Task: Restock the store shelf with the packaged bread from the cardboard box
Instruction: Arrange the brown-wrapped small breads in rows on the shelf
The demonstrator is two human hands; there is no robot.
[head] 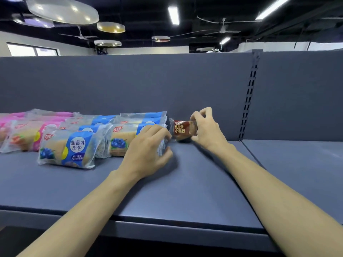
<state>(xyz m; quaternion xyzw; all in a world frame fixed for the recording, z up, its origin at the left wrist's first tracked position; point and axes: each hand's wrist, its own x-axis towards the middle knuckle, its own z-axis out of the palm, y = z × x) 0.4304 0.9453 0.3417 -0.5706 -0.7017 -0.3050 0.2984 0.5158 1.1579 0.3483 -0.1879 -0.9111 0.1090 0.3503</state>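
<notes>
A small brown bread pack point(181, 129) with gold lettering rests at the back of the grey shelf point(185, 182), against the back panel. My right hand point(206, 127) grips its right end. My left hand point(148, 147) closes on the clear wrapper end of a blue blueberry bread pack point(124, 140) just left of the brown one. Several more blue packs point(68, 149) lie in rows further left. Pink packs point(27, 134) fill the far left. The cardboard box is out of view.
The grey back panel point(130, 86) rises behind the packs. A slotted upright point(249, 97) divides this shelf bay from another shelf board point(297, 160) on the right. The shelf's front edge point(167, 227) runs below my forearms.
</notes>
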